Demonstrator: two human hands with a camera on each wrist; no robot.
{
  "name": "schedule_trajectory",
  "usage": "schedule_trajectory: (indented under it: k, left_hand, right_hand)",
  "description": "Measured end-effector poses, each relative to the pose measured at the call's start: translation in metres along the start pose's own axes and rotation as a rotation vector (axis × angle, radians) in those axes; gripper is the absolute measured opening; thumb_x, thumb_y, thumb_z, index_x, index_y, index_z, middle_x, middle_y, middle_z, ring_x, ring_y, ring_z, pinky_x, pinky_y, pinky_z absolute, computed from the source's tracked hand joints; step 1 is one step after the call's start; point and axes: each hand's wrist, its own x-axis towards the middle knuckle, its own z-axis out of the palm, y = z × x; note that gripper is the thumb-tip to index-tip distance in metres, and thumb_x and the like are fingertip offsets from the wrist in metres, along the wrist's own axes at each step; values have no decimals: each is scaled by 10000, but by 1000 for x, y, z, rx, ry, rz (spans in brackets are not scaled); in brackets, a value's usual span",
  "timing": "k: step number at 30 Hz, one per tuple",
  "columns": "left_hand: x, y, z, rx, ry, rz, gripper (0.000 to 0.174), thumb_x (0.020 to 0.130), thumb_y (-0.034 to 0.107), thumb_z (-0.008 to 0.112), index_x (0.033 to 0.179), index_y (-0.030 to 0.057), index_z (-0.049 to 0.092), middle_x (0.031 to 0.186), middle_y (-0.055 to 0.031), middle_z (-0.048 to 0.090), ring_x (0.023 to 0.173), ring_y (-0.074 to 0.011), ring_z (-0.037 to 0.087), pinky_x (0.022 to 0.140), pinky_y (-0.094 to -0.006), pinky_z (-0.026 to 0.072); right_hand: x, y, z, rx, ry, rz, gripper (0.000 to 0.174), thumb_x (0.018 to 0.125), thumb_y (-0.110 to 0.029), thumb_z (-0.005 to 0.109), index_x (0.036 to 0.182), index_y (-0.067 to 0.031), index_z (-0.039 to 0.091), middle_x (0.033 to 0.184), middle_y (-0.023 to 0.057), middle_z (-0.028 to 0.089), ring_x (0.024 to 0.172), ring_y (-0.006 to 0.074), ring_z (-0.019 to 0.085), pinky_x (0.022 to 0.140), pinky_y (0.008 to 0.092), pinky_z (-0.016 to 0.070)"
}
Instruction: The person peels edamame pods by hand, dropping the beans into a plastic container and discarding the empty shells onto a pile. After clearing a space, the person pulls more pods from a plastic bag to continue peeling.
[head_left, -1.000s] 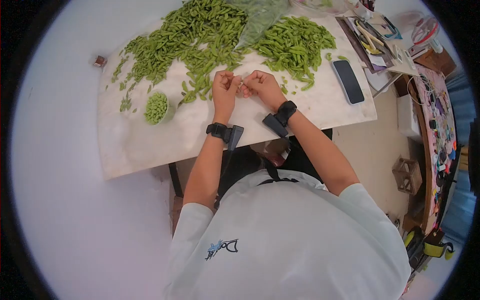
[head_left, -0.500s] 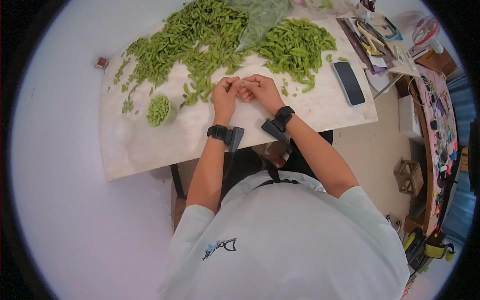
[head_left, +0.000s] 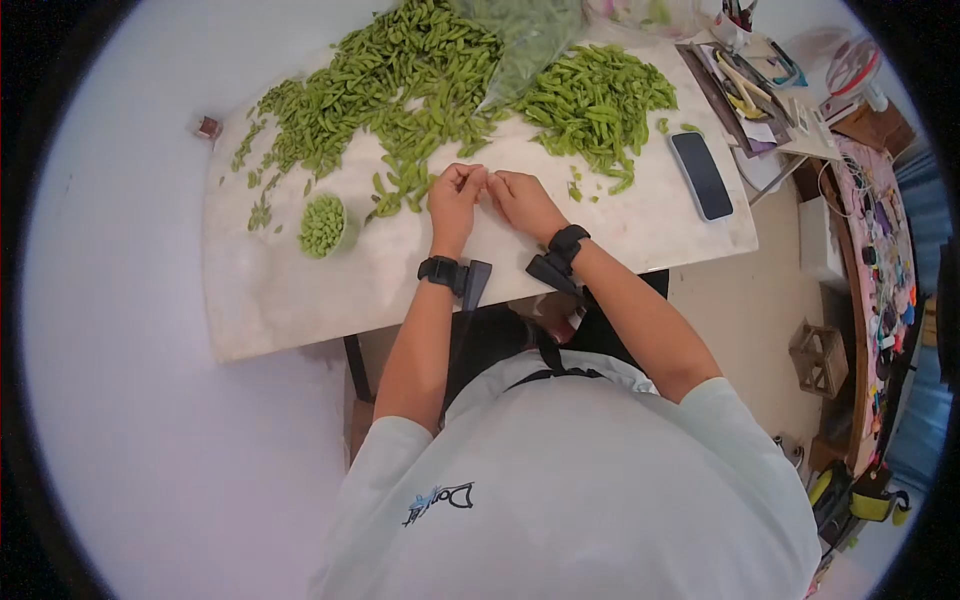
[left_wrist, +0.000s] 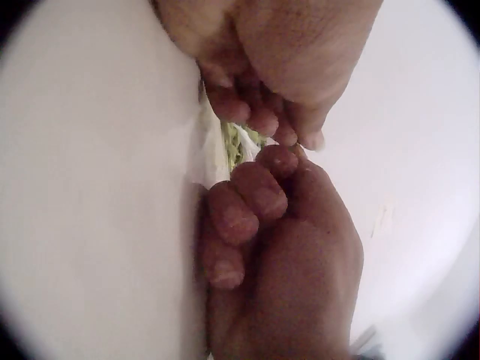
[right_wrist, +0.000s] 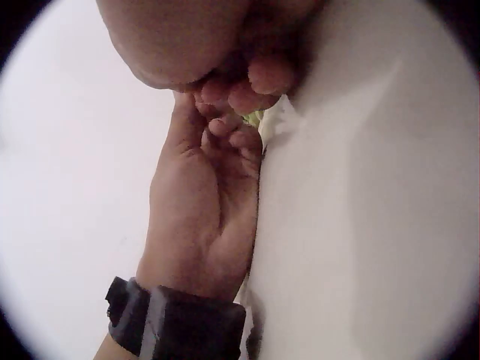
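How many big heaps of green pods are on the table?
2. The left heap lies behind the bowl; the right heap lies beside the phone. The bag between them may hide more pods.

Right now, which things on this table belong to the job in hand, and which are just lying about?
In use: left hand and right hand, both pinching a green pod; pod piles; bowl of shelled beans.
Lying about: phone; tray of stationery; small brown object.
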Motion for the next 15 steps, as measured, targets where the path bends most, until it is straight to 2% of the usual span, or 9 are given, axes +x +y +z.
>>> schedule_trajectory:
  k: [2,5,8,15]
  left_hand:
    - [-1,0,-1,3,-17,-13,159,894,146,609,911,-12,616,730,-2,598,598,-53,477,555,-195,394]
    - [-4,7,1,-19,-39,-26,164,897,148,605,924,-14,614,736,-3,597,610,-54,479,566,-195,397]
    - [-3,4,1,-46,-64,-25,166,898,148,603,944,-11,613,741,-2,595,622,-54,480,579,-196,402]
    - [-4,3,-2,-34,-110,-37,171,907,147,592,980,-7,610,744,6,578,634,-56,479,598,-199,409]
  right_hand:
    - [-2,0,1,78,10,12,354,945,-250,406,774,2,587,555,104,532,508,234,530,534,359,432]
    - [-4,-1,-6,351,-70,137,329,921,-238,431,748,0,577,519,53,483,455,153,462,468,309,379]
    - [-3,0,-6,439,-75,177,314,897,-228,456,701,-1,550,507,14,454,439,96,410,432,270,331]
    - [-1,6,-3,422,-28,160,315,884,-211,437,660,-2,513,502,17,461,433,104,411,428,272,331]
